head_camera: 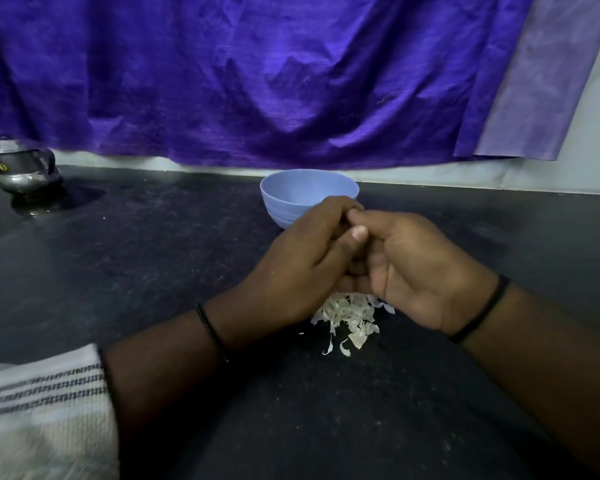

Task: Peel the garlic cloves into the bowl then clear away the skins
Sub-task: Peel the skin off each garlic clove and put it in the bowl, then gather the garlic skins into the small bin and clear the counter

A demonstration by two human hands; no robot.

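A light blue bowl (291, 192) stands on the dark counter just beyond my hands; its inside is hidden from here. My left hand (298, 258) and my right hand (420, 265) are pressed together in front of the bowl, fingers curled tight against each other. Whatever they pinch between them is hidden by the fingers, so no garlic clove shows. Under the hands lies a small heap of pale garlic skins (350, 320) on the counter, with a few flakes scattered toward me.
A metal pot (21, 168) stands at the far left of the dark counter (153, 254). A purple cloth (257, 81) hangs over the wall behind. A striped white cloth (39, 410) covers the near left corner.
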